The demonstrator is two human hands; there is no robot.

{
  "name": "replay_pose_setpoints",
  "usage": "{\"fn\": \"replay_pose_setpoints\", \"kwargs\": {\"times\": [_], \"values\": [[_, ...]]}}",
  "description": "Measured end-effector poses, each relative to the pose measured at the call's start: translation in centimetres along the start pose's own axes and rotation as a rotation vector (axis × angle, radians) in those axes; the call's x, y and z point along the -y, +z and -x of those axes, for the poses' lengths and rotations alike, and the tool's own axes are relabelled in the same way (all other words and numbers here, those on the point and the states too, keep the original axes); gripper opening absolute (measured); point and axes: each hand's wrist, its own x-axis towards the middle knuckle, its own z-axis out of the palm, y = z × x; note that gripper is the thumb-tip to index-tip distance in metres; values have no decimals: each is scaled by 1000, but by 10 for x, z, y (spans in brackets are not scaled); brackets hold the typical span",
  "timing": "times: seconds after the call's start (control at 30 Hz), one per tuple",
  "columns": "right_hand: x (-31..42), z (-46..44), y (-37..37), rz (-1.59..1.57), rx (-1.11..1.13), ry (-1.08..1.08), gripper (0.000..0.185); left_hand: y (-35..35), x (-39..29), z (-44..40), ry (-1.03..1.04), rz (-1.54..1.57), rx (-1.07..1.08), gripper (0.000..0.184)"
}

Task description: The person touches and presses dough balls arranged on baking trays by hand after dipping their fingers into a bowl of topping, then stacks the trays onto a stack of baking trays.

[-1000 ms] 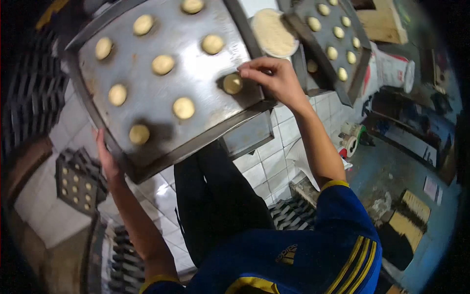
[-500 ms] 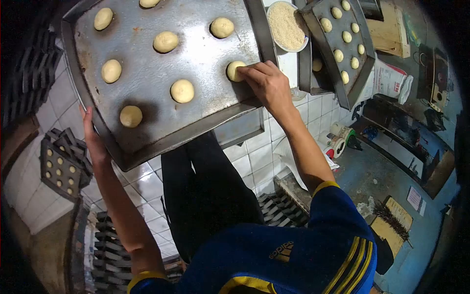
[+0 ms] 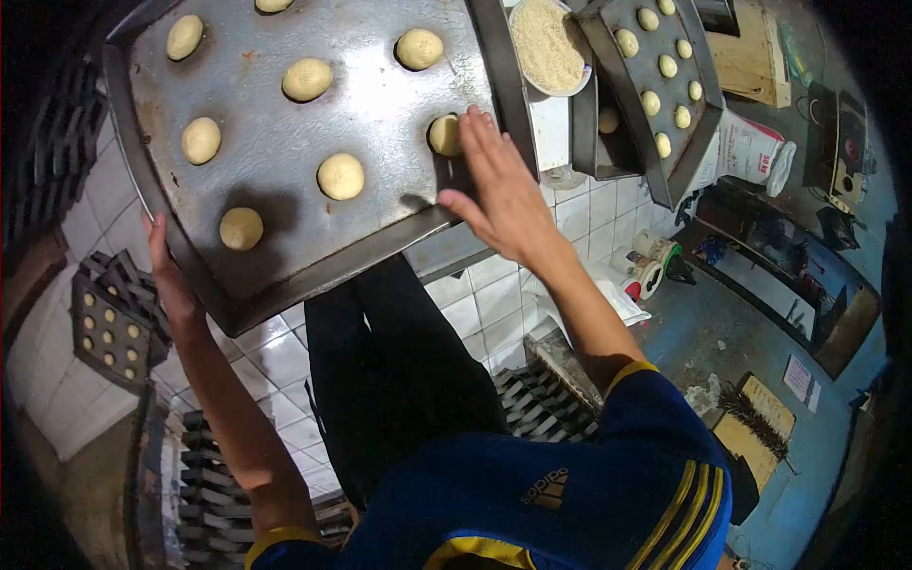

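Note:
A dark metal baking tray [image 3: 275, 123] fills the upper middle, tilted, with several round pale dough balls spaced across it. My left hand [image 3: 169, 271] holds the tray by its left edge; the thumb shows at the rim and the other fingers are hidden beneath. Over the tray's right side, my right hand [image 3: 499, 185] is open, fingers stretched out flat and thumb apart. Its fingertips partly cover one dough ball [image 3: 444, 135]; whether they press on it I cannot tell. Another dough ball [image 3: 340, 177] sits left of this hand.
A white bowl of pale crumbs [image 3: 549, 47] stands right of the tray. Beyond it lies a second tray [image 3: 655, 85] of dough balls, near a white sack [image 3: 750, 147]. Another loaded tray [image 3: 109, 328] is at left. A brush [image 3: 757, 423] lies on the blue-grey surface at right.
My right hand has gone from pinching at the right-hand dough ball to lying open and flat beside and over it. The held tray has shifted slightly left in view.

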Motion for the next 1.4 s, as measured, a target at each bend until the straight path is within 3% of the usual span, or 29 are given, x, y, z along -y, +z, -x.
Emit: {"fn": "replay_pose_setpoints", "kwargs": {"times": [0.07,0.23,0.3,0.33,0.43,0.53,0.6,0.67,0.73,0.77,0.87,1.0,1.07,1.13,1.3,1.37,1.4], "values": [[3,2,16,118,153,33,101,-2,2,-2,-7,18,-22,77],[-2,-3,11,31,222,78,97,-2,0,3,0,15,-21,72],[-3,-8,-8,-565,127,241,96,-3,1,2,-3,23,-8,69],[-4,-11,-8,-563,125,237,96,-3,1,1,-13,32,-4,67],[-2,-19,6,-24,116,104,95,-4,2,0,-33,31,-7,62],[-5,-20,23,69,227,90,94,-7,4,0,-45,16,-27,60],[-12,-20,16,-31,259,139,90,-13,3,0,-48,3,-40,60],[-16,-16,-5,-512,12,176,85,-15,2,-4,-114,64,3,60],[-19,-8,-30,-575,-266,192,76,-29,4,-15,-155,-30,31,56],[-27,-3,-36,-575,-273,193,76,-38,5,-20,-198,-127,50,52],[-58,19,-31,-800,-571,490,70,-70,34,-35,-77,-31,108,42],[-84,33,-37,-990,-626,612,70,-73,38,-27,22,-43,80,35],[-97,39,-47,-995,-632,665,72,-81,34,-23,8,-1,84,56],[-91,47,-50,-1011,-622,688,71,-118,35,-3,-69,-7,-60,57],[-78,52,-47,-898,-609,824,50,-249,86,95,-100,121,-423,37],[-43,24,-55,-948,-546,678,41,-293,121,159,-115,188,-589,31],[-40,13,-58,-900,-444,531,46,-304,136,189,-123,223,-641,28]]}}
